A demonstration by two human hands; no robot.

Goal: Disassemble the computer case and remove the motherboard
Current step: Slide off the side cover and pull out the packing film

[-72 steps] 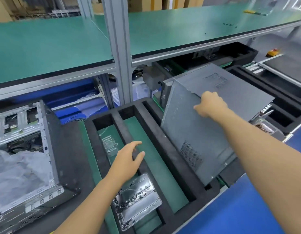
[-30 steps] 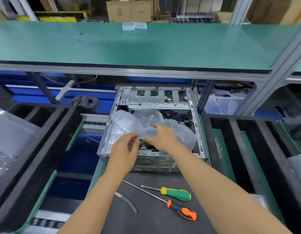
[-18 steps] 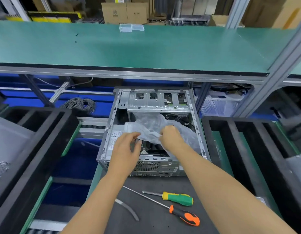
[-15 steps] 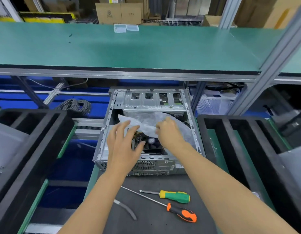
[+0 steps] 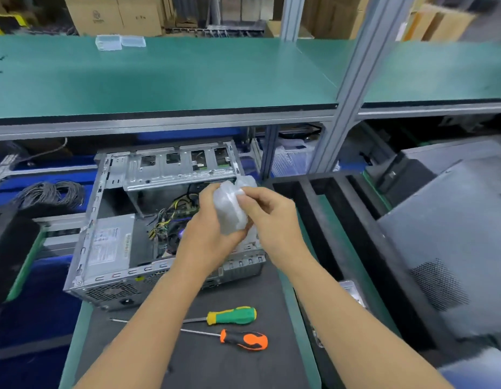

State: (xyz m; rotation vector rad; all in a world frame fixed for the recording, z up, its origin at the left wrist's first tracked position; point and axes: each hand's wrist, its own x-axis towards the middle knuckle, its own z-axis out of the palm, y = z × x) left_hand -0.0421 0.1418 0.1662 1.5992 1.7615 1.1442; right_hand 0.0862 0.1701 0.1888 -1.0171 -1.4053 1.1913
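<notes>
An open silver computer case (image 5: 108,209) lies on its side on the dark mat, its inside facing up. Inside I see the power supply (image 5: 110,242) at the left, bundled wires (image 5: 170,217) and part of the motherboard (image 5: 184,211); my hands hide the rest. Above the case's right half, my left hand (image 5: 207,234) and my right hand (image 5: 271,217) hold a crumpled clear plastic bag (image 5: 229,209) between them, bunched into a wad.
A green-handled screwdriver (image 5: 232,315) and an orange-handled screwdriver (image 5: 243,339) lie on the mat (image 5: 215,366) in front of the case. Black foam trays (image 5: 336,220) stand right and left. The grey side panel (image 5: 451,228) leans at right. A green shelf (image 5: 159,77) overhangs.
I set the side panel down at right and turned to the case. The plastic that lay spread over its inside has been gathered and lifted into a wad, exposing wires and board.
</notes>
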